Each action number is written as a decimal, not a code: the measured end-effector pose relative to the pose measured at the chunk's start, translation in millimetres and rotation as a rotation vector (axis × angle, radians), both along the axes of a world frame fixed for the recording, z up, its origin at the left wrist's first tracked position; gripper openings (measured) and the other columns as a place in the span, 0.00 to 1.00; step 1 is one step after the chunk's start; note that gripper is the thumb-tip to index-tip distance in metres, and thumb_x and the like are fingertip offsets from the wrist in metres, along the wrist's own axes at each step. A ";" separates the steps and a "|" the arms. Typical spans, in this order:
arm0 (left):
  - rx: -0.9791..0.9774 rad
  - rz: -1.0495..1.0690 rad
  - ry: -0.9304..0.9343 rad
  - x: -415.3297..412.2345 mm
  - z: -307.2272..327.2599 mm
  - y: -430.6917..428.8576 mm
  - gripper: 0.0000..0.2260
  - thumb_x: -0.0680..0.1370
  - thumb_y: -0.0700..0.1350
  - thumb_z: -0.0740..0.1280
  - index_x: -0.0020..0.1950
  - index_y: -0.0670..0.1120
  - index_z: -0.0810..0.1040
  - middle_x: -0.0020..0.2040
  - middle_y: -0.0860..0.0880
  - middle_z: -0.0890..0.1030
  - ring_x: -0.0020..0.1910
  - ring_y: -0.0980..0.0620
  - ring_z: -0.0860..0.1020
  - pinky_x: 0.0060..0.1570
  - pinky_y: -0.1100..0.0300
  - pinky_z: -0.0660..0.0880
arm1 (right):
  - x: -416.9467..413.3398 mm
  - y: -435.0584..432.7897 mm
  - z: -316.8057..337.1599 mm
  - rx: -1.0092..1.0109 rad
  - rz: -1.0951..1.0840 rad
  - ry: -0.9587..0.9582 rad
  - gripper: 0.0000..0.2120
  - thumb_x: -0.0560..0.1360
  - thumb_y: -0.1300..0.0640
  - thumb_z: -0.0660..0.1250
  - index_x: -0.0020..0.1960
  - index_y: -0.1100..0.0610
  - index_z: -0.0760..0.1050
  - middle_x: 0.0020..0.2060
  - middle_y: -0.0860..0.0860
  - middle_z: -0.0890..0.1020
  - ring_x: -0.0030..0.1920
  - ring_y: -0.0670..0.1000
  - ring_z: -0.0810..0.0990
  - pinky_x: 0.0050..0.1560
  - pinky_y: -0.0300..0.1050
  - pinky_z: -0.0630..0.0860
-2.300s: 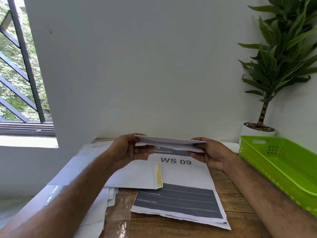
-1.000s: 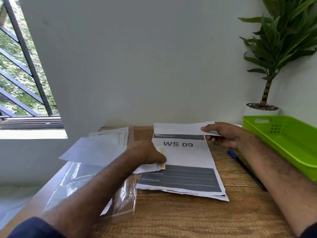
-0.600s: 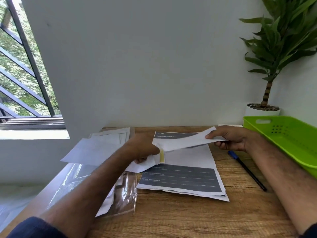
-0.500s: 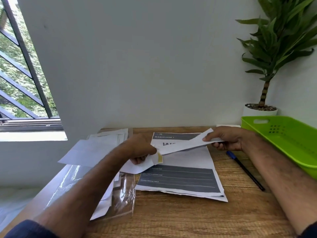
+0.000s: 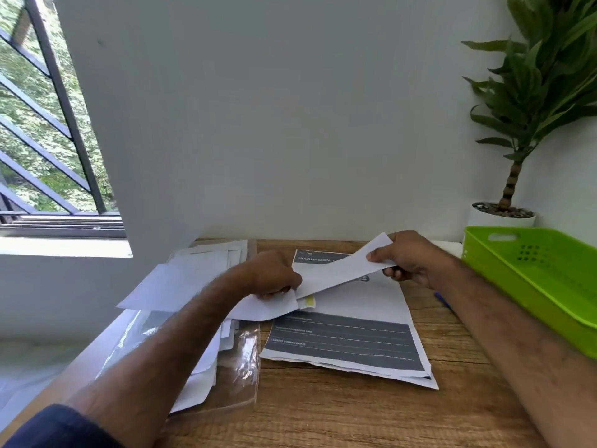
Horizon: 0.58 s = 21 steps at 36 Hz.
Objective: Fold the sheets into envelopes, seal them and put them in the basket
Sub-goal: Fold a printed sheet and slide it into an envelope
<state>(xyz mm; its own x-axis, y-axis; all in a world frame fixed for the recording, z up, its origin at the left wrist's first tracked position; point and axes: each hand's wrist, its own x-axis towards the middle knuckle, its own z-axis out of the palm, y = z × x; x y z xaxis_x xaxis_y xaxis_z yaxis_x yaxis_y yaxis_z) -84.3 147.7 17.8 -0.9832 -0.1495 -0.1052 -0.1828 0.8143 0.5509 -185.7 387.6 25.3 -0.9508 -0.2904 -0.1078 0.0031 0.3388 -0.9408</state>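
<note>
Head view.

- Left grip (image 5: 274,276): curling closed on the open end of an envelope (image 5: 268,307) and holding it just above the tabletop (image 5: 323,412). The yellow strip (image 5: 309,300) on the flap is showing, so the seal is not yet made.
- Right grip (image 5: 407,260): pinching the far end of a folded sheet (image 5: 339,270) between thumb and fingers. The sheet is slanting down towards the envelope's mouth. Whether its tip is already going inside, I cannot tell.
- Progress, as judged: this sheet's folding is looking done and insertion is under way. Sealing and dropping it in are remaining.
- Stack (image 5: 349,347) of printed sheets: lying flat under both grips and waiting for folding.
- Pile (image 5: 181,279) of white papers: lying to the left, partly over a clear sleeve (image 5: 242,367). It is not clear which of them are envelopes.
- Basket (image 5: 533,276), green: sitting at the right edge, well apart from the envelope. The part in view is showing nothing inside, and the rest is running out of frame.
- Pen (image 5: 441,299): peeking out beside the right forearm.
- Plant (image 5: 533,92): standing potted behind the basket.
</note>
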 end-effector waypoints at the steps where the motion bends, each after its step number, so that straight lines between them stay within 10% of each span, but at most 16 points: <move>1: -0.005 0.000 0.026 -0.6 -0.1 0.7 0.15 0.77 0.43 0.69 0.30 0.44 0.73 0.29 0.50 0.73 0.28 0.54 0.70 0.30 0.64 0.66 | 4.8 -6.6 -1.5 0.000 -0.017 0.025 0.10 0.76 0.67 0.70 0.56 0.68 0.77 0.37 0.60 0.81 0.21 0.47 0.73 0.20 0.36 0.68; 13: -0.079 0.002 0.308 -4.2 -6.3 16.2 0.13 0.78 0.50 0.66 0.35 0.46 0.79 0.34 0.49 0.77 0.35 0.49 0.77 0.36 0.58 0.72 | 57.4 -68.8 -20.7 -0.090 0.083 0.013 0.12 0.81 0.53 0.51 0.53 0.59 0.71 0.34 0.59 0.76 0.25 0.52 0.72 0.24 0.39 0.65; 21: -0.189 0.055 0.414 0.1 -1.9 11.1 0.11 0.78 0.50 0.65 0.37 0.47 0.78 0.33 0.52 0.76 0.32 0.55 0.74 0.30 0.63 0.66 | 44.4 -53.8 -19.4 -0.161 0.051 0.105 0.04 0.78 0.63 0.68 0.46 0.61 0.80 0.35 0.57 0.78 0.27 0.49 0.73 0.27 0.41 0.68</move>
<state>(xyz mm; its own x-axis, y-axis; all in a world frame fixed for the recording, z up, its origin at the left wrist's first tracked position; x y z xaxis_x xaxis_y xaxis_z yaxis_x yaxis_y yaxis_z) -84.2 158.8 15.9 -0.9267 -0.1811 0.3293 -0.0238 0.9027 0.4295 -141.2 333.9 6.0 -0.9379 -0.3442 0.0427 -0.1108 0.1807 -0.9773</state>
